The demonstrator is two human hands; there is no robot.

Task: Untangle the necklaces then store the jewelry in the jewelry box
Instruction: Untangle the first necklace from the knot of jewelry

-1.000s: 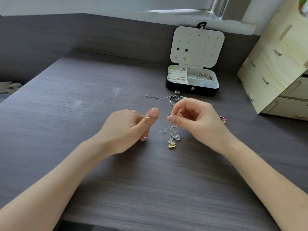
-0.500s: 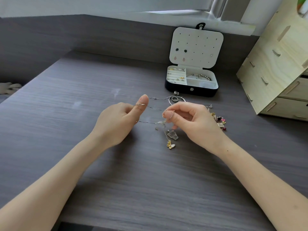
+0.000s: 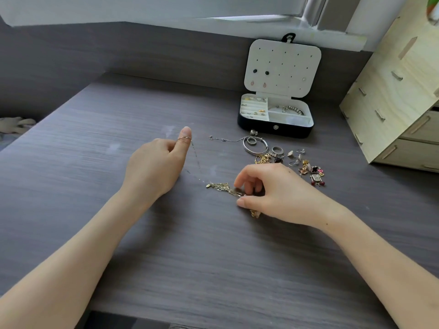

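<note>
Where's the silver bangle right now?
In the head view, the silver bangle lies on the desk right of centre, in front of the open jewelry box, beyond the right hand.

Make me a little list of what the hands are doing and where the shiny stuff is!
Left hand: holds a thin chain looped over its thumb
Right hand: pinches the necklace tangle on the desk
Jewelry box: open, behind the hands
Loose jewelry: on the desk, by the box's front
Wooden drawers: far right
</note>
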